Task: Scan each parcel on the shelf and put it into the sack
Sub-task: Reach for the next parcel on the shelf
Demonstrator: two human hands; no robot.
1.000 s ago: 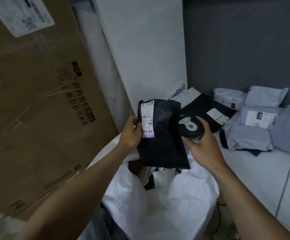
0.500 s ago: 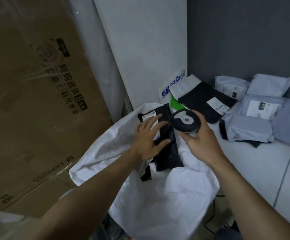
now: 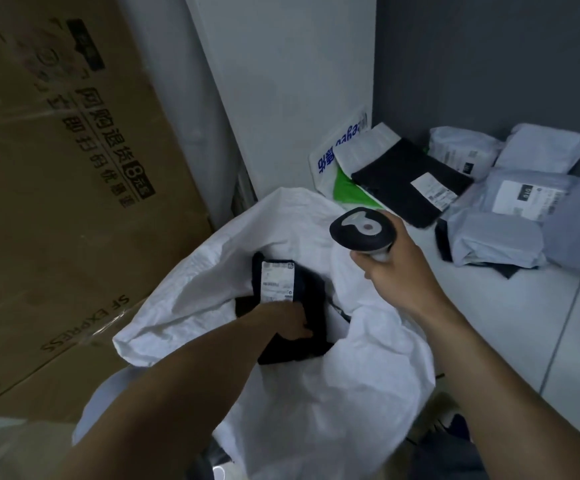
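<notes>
A black parcel (image 3: 311, 299) with a white label lies inside the open white sack (image 3: 316, 403). My left hand (image 3: 286, 322) reaches down into the sack and presses on that parcel, fingers curled against it. My right hand (image 3: 397, 271) hovers above the sack's right rim, shut on a black and grey handheld scanner (image 3: 361, 232). On the white shelf (image 3: 489, 313) to the right lie several more parcels: a black one (image 3: 395, 183) with a label, and grey ones (image 3: 499, 240) stacked behind it.
A large brown cardboard box (image 3: 67, 168) leans at the left, close to the sack. A white panel (image 3: 281, 81) and a dark grey wall (image 3: 489, 57) stand behind the shelf. A white bag with blue print (image 3: 337, 147) rests in the shelf's corner.
My left hand carried the black parcel down from in front of the scanner into the sack and now presses it deeper. The right hand with the scanner stayed above the sack.
</notes>
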